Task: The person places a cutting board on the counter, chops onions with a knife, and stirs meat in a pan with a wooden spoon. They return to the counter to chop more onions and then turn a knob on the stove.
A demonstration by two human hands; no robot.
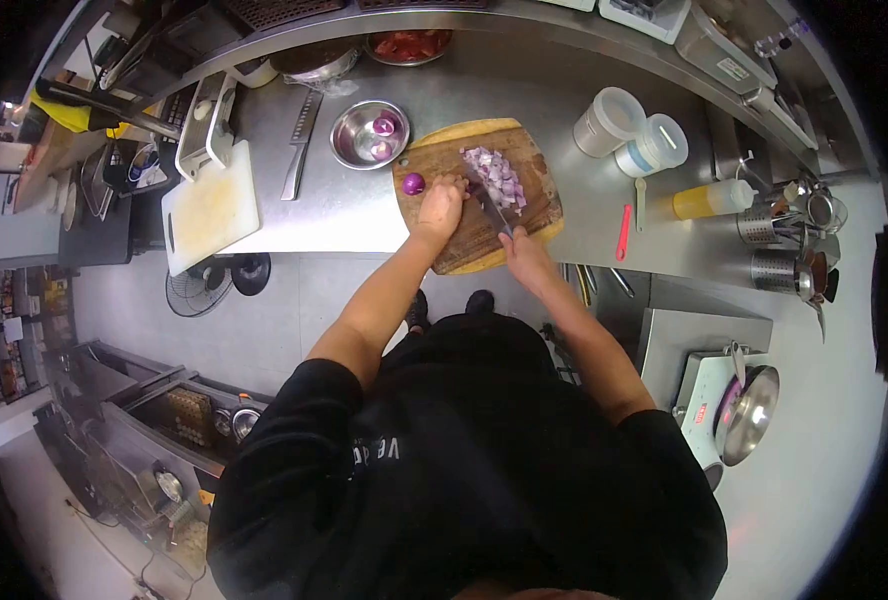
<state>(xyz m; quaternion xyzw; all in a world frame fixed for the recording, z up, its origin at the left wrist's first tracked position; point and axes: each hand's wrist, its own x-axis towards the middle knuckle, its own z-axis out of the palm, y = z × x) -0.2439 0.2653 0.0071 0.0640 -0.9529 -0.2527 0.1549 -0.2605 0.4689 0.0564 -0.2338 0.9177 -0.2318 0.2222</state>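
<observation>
My right hand (527,257) grips a knife (494,210), its blade pointing away from me over the wooden cutting board (444,255). Chopped red onion (497,180) lies in a heap just beyond the blade. My left hand (443,207) presses down on the board left of the knife, fingers curled together; whatever is under them is hidden. Close to its left side rests a small purple onion (414,184). A steel bowl (340,150) with two onion pieces (383,127) stands against the board's upper left.
Left on the steel counter (314,225) lie another knife (301,140) and a white cutting board (214,215). To the right are white tubs (609,122), a red-handled tool (624,232) and a yellow squeeze bottle (709,200). A shelf (524,18) overhangs the back.
</observation>
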